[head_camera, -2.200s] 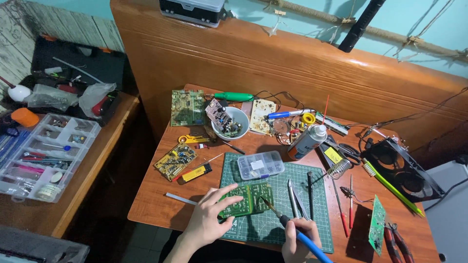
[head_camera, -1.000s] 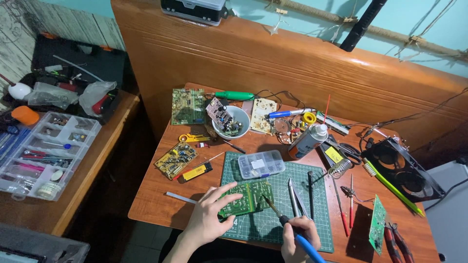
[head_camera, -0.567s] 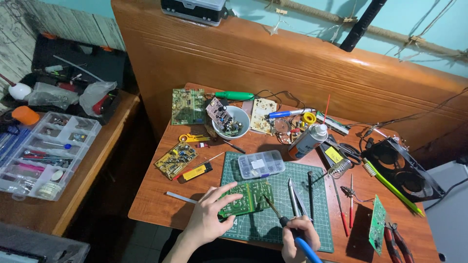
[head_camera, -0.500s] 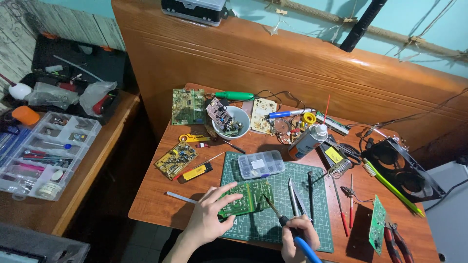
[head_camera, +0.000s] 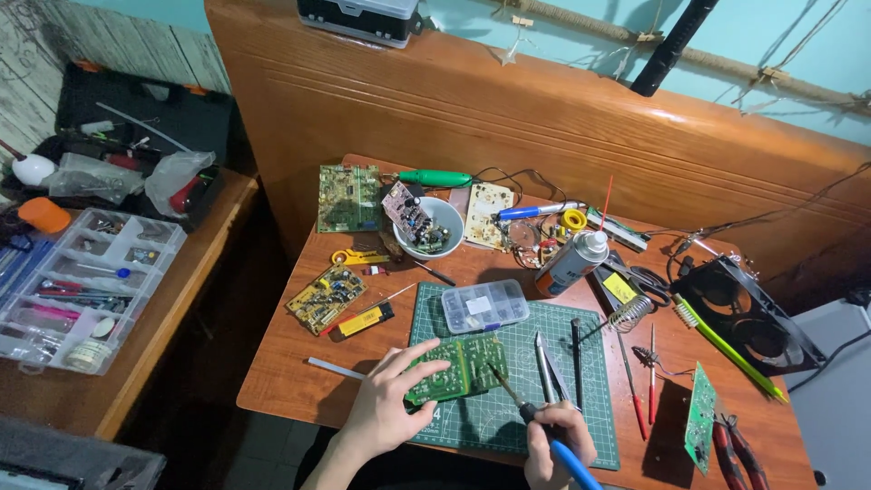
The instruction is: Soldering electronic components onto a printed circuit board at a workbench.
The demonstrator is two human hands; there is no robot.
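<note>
Iron tip down on the board, barely moved from a moment ago

The right hand (head_camera: 558, 437) is closed around the blue-handled soldering iron (head_camera: 543, 426), tip on the green circuit board (head_camera: 455, 367); the left hand (head_camera: 388, 408) presses that board flat on the cutting mat (head_camera: 581, 399); both have held steady; tweezers (head_camera: 547, 367) lie just beside.

White bowl (head_camera: 434, 226) of parts upper centre; clear compartment box (head_camera: 484, 306) on green cutting mat (head_camera: 581, 410); spray can (head_camera: 573, 260) right of centre; black fan (head_camera: 744, 313) far right; clear organiser tray (head_camera: 82, 283) left.
</note>
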